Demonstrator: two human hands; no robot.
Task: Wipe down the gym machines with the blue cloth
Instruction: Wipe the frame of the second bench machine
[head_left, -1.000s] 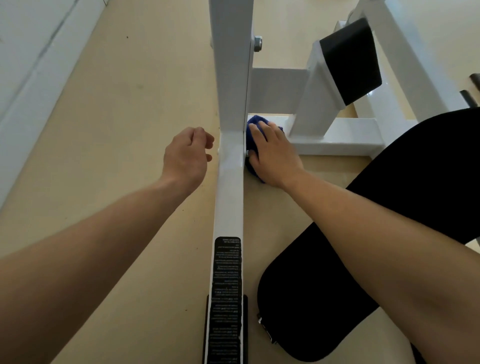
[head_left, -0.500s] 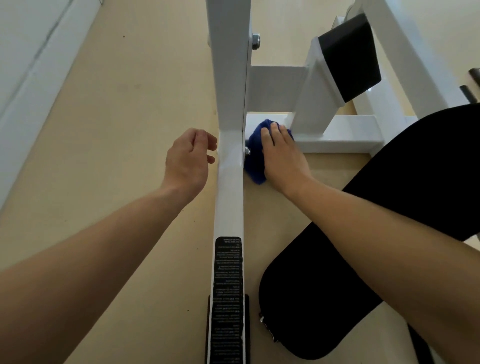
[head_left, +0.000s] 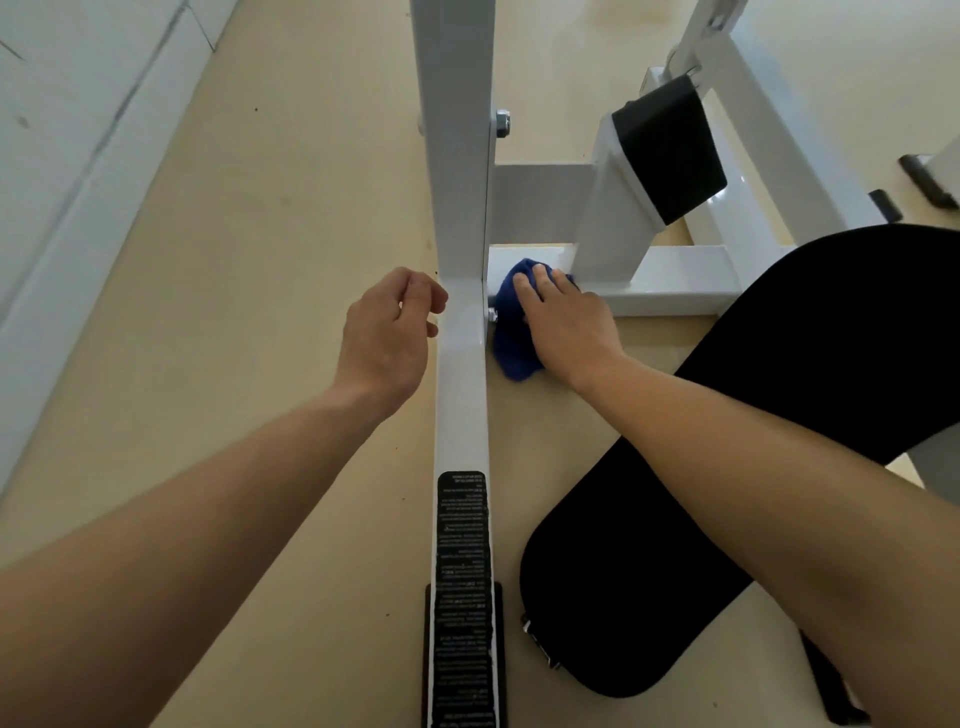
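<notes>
Right hand (head_left: 566, 325) presses the blue cloth (head_left: 511, 332) flat-fingered against the white frame (head_left: 460, 208); left hand (head_left: 387, 338) (loosely curled) holds nothing.

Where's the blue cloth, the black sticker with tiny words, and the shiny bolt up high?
blue cloth (head_left: 511, 351): head view, on its bunched lower fold.
black sticker (head_left: 462, 561): head view, on the middle of its printed text.
shiny bolt (head_left: 502, 123): head view, on its metal head.

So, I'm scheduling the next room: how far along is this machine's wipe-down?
Nothing shows as finished. In hand: the right hand presses the blue cloth on the white base bar beside the upright post; the left hand is idle. Left, likely: the black pads.
</notes>
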